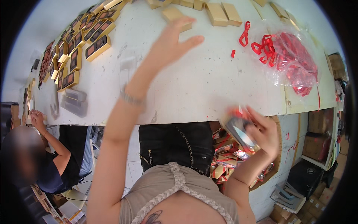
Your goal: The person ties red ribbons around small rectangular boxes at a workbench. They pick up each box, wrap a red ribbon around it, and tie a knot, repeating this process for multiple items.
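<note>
Fingers of the left hand (169, 44) spread loose, grasping nothing, stretched far over the white table (201, 86); fingertips just short of a gold box (175, 15) at the far side. Right hand (261, 130) clenched around a small blurred box (238, 128), below the table's near edge on the right, above a bin of boxes (223, 156). Bare tabletop between the hands. Red ribbon bag (294, 59) far right, open gold trays (85, 41) far left.

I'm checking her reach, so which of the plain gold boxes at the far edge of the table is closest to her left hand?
The gold box right at the fingertips of the left hand. The fingers overlap it, while the other plain gold boxes lie off to the right, apart from the hand.
</note>
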A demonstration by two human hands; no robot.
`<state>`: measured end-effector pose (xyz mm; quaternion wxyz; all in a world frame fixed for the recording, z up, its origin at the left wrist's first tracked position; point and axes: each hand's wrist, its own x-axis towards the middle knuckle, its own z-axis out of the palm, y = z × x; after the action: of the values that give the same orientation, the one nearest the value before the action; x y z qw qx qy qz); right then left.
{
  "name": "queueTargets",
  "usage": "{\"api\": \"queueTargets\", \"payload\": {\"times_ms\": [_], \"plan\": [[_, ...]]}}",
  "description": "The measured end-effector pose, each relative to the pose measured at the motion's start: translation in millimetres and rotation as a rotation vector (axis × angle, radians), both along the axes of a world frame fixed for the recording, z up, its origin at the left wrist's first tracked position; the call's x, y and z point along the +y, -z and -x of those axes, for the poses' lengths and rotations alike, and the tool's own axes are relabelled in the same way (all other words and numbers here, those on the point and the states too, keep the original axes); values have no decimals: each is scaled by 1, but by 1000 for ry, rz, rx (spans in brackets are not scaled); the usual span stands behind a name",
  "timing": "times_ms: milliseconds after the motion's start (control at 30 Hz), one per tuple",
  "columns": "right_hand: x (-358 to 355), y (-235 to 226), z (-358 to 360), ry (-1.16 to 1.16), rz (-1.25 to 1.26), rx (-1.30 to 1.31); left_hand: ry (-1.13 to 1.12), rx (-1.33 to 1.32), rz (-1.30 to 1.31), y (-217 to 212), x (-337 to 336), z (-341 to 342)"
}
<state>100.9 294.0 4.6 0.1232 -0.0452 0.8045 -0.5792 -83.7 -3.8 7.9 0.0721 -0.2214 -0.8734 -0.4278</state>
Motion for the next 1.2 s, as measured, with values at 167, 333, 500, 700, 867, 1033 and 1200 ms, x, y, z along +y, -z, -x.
{"api": "queueTargets", "payload": {"times_ms": [167, 333, 500, 700, 867, 1033, 1200], "plan": [[50, -16, -35, 257, -604, 38, -20, 338, 665, 51, -18, 101], [21, 1, -20, 84, -370, 109, 153, -301, -531, 16, -16, 48], [-55, 7, 48, 122, 160, 336, 283, -759, -1279, 20, -30, -37], [-157, 12, 51, 73, 323, 81, -176, -775, -1121, 24, 10, -122], [-194, 70, 13, 283, 778, 217, -154, -552, -1186, 39, 15, -165], [-202, 46, 12, 262, 851, 189, -379, 72, -1165, 8, 18, -146], [-173, 11, 12, 159, 922, 299, -138, 614, -952, -3, 12, -146]]}}
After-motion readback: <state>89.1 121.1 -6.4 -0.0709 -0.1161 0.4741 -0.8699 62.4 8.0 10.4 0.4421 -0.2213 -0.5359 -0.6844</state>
